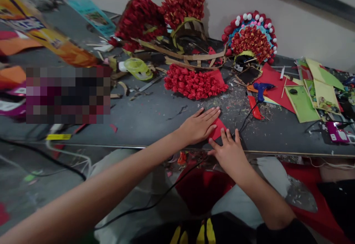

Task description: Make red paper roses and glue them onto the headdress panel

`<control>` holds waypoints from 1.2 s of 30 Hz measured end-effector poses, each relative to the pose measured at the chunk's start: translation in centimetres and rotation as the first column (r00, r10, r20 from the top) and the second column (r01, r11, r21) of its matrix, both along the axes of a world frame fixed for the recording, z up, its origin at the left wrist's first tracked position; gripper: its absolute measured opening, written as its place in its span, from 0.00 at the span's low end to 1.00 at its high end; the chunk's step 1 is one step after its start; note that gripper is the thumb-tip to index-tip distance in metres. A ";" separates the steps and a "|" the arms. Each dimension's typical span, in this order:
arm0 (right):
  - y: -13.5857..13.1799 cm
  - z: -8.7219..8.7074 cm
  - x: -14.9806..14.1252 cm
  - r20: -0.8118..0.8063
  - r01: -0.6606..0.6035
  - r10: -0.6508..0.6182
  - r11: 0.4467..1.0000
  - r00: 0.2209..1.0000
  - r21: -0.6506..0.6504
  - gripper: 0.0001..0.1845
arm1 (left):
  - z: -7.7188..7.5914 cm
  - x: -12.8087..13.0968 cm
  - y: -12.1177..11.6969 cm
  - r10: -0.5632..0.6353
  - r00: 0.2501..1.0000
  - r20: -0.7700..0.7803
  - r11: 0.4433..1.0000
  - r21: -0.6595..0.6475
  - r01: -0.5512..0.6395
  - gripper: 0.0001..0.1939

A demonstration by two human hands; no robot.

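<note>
A small piece of red paper (219,128) lies near the front edge of the dark table. Flat on its left part rests my left hand (199,125), fingers stretched out and pointing away from me. At the paper's near right corner is my right hand (229,151), with its fingers spread and the tips touching or just beside the paper; its heel extends over the table edge. Behind the hands sits a panel covered in red crumpled-paper flowers (195,83). To the right lie a blue glue gun (262,90) and a red-handled cutter (254,105).
Decorated red headpieces (184,5) stand against the wall, one with white pom-poms (253,33). A yellow bottle (138,69), cardboard strips and scraps lie behind. Green card pieces (301,103) and a purple device (337,132) are at right. A black cable (166,192) crosses my lap.
</note>
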State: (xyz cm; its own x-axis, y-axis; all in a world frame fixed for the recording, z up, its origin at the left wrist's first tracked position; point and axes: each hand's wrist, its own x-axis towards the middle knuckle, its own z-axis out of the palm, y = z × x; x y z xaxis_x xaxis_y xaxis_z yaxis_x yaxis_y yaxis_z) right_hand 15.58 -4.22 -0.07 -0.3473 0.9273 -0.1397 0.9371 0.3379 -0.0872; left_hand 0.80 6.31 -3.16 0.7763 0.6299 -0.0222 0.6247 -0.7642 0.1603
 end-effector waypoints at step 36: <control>6.2 1.7 2.9 -0.792 0.393 -0.040 0.883 0.609 0.257 0.09 | 2.7 -3.0 0.8 0.047 0.946 0.320 0.950 -0.308 0.057 0.35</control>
State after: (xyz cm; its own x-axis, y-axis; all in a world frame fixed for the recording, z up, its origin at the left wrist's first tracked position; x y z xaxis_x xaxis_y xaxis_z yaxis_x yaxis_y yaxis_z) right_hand 18.51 2.02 1.66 0.0566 0.8980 0.4364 0.6434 0.3014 -0.7037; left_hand -2.24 7.08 -0.49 0.7774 0.6281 0.0350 0.4966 -0.6469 0.5788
